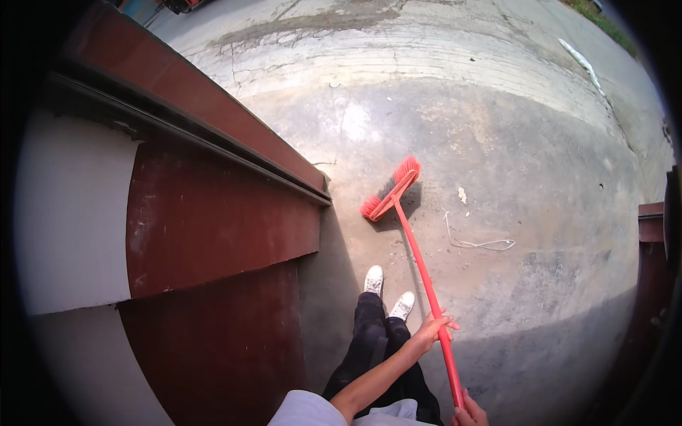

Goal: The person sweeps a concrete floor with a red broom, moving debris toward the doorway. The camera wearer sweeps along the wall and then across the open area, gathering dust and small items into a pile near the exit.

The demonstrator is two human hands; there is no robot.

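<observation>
A red push broom [424,273] slants across the concrete floor in front of me. Its head has red bristles at both ends and dark ones between, and is tilted, with bristles facing away to the upper left. My left hand [433,329] is closed round the middle of the long red handle, with fingertips showing on its right side. Lower down, close to the bottom edge of the view, my right hand [471,412] grips the handle's upper end; part of that hand is cut off.
A white cord [479,245] and a pale scrap [462,195] lie right of the broom, with small debris around. On the left stands a dark red and white wall [220,213]. My white shoes [402,305] are left of the handle. A dark red post [650,227] rises at the right.
</observation>
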